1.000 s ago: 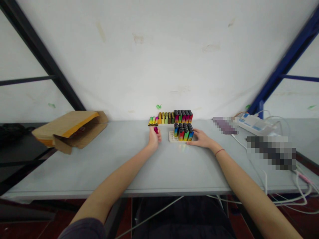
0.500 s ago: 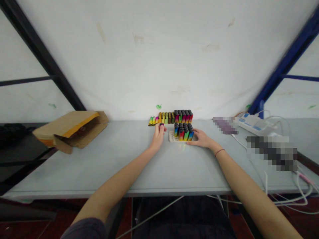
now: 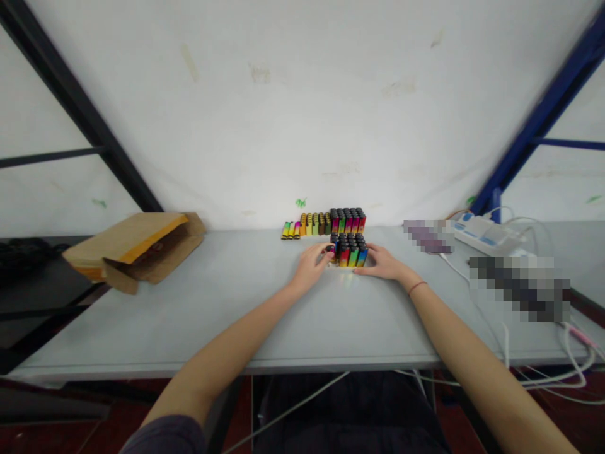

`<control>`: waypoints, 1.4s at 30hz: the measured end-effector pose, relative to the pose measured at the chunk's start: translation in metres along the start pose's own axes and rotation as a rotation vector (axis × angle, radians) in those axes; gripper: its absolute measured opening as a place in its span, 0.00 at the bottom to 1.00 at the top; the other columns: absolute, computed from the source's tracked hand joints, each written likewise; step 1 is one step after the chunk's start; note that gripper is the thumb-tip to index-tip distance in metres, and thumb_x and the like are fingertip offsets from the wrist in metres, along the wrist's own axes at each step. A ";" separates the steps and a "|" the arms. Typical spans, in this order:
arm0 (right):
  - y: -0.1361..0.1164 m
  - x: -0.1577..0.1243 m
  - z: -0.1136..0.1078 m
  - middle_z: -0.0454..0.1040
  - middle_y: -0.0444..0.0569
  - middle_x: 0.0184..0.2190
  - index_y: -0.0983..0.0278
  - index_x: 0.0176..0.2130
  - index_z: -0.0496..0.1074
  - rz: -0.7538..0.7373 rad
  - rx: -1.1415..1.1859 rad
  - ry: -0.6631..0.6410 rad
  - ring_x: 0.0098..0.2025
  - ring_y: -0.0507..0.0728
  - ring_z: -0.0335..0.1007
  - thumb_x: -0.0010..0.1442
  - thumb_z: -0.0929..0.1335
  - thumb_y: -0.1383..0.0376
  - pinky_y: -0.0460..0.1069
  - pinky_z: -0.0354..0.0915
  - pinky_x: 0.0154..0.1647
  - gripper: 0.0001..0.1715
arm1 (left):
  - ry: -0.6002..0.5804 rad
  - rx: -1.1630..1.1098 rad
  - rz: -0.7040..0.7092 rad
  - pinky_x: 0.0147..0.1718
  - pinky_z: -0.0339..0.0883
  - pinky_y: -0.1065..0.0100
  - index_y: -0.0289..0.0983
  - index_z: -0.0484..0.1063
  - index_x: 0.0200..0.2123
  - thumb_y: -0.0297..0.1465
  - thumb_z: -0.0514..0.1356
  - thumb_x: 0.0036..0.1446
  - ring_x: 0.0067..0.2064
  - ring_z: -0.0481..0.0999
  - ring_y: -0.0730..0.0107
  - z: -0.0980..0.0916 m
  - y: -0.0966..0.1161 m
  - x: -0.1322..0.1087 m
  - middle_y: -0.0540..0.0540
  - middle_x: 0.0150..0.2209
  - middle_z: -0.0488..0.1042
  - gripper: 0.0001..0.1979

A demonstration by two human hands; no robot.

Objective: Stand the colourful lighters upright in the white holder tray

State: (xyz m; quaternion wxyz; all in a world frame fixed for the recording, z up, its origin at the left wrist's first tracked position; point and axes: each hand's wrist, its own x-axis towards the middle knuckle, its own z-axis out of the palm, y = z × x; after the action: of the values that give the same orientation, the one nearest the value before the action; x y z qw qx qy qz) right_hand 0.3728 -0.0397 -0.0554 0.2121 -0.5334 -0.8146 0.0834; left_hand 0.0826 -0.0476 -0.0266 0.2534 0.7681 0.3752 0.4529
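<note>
Several colourful lighters [image 3: 352, 255] with black tops stand upright in rows in a small pale holder, mostly hidden under them and my fingers. At the left end of these rows, my left hand [image 3: 309, 266] pinches a dark-topped lighter [image 3: 331, 251]; its lower end is partly hidden. My right hand [image 3: 385, 263] curls around the right end of the holder, thumb at the front corner and fingers behind. Just beyond stands a block of black-topped lighters [image 3: 348, 221]. Left of it are gold-topped lighters [image 3: 316, 224], and several others [image 3: 290, 230] lie flat.
An open brown cardboard box [image 3: 137, 249] rests at the table's left. On the right are a blurred phone-like object [image 3: 428, 237], a white power strip [image 3: 489, 234], cables and a pixelated dark object [image 3: 520, 287]. A white wall [image 3: 302, 126] rises behind the table [image 3: 265, 315].
My left hand has moved right with the lighter, from beside the holder to the left end of its rows. My right hand has stayed at the holder's right end.
</note>
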 end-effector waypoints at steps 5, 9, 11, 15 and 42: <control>0.000 0.000 -0.001 0.72 0.65 0.68 0.65 0.64 0.76 0.003 0.015 -0.012 0.68 0.77 0.68 0.55 0.73 0.31 0.69 0.63 0.72 0.54 | 0.057 -0.134 -0.069 0.60 0.69 0.56 0.42 0.83 0.45 0.32 0.68 0.61 0.49 0.81 0.55 -0.002 0.009 0.002 0.43 0.45 0.84 0.08; 0.001 0.000 -0.001 0.72 0.63 0.68 0.63 0.64 0.76 -0.005 0.027 -0.008 0.68 0.77 0.69 0.55 0.73 0.31 0.70 0.63 0.71 0.53 | 0.072 -0.154 -0.085 0.61 0.68 0.55 0.44 0.82 0.47 0.32 0.69 0.59 0.48 0.80 0.54 -0.002 0.013 0.001 0.44 0.43 0.84 0.11; 0.001 0.000 -0.001 0.71 0.63 0.68 0.62 0.65 0.76 -0.009 0.022 -0.011 0.68 0.77 0.68 0.56 0.72 0.31 0.70 0.63 0.71 0.53 | 0.080 -0.117 -0.065 0.61 0.67 0.54 0.44 0.81 0.50 0.32 0.69 0.60 0.48 0.80 0.55 -0.001 0.012 0.001 0.45 0.42 0.84 0.14; 0.000 0.000 -0.001 0.71 0.64 0.68 0.65 0.65 0.75 0.010 0.009 -0.012 0.69 0.76 0.68 0.55 0.73 0.31 0.68 0.63 0.72 0.55 | 0.049 0.023 0.009 0.62 0.65 0.52 0.43 0.80 0.49 0.32 0.66 0.63 0.53 0.79 0.53 0.000 0.006 0.002 0.42 0.47 0.82 0.11; -0.010 -0.002 -0.007 0.71 0.66 0.68 0.67 0.66 0.75 0.018 0.001 -0.034 0.69 0.78 0.67 0.55 0.72 0.31 0.68 0.62 0.72 0.57 | 0.203 0.408 -0.741 0.45 0.66 0.62 0.35 0.81 0.28 0.34 0.61 0.63 0.54 0.81 0.44 -0.086 -0.067 0.091 0.30 0.39 0.85 0.13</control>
State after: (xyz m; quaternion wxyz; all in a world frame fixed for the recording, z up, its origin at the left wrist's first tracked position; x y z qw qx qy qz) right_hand 0.3685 -0.0462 -0.0458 0.1976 -0.5391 -0.8132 0.0949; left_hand 0.0118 0.0699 0.0102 0.2038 0.5675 0.7303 0.3212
